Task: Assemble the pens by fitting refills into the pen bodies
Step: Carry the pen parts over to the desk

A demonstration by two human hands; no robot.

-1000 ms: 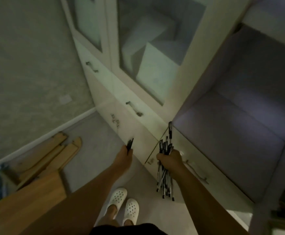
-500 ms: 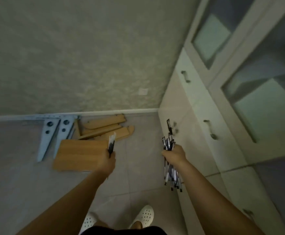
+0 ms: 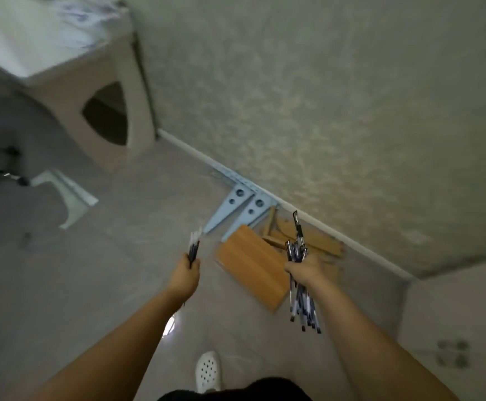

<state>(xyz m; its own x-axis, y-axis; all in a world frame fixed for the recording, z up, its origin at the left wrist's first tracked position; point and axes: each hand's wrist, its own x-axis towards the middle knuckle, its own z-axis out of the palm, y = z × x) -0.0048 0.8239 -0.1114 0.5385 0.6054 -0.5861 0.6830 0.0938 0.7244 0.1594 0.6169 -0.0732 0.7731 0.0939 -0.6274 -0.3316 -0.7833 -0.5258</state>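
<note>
Tiled floor [image 3: 97, 285], textured wall beyond, no desk seen. A pen bundle [image 3: 301, 273] is gripped upright by the right hand [image 3: 302, 270], at 3 o'clock from the left hand [image 3: 185, 274], which is clenched on a few refills [image 3: 194, 250] pointing to 12. Hands well apart.

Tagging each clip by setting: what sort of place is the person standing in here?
Probably a room in a home, perhaps mid-furnishing: textured wallpaper above a white baseboard, a tiled floor, and loose wooden boards with pale blue metal brackets lying against the wall. No worktable is in view.
</note>
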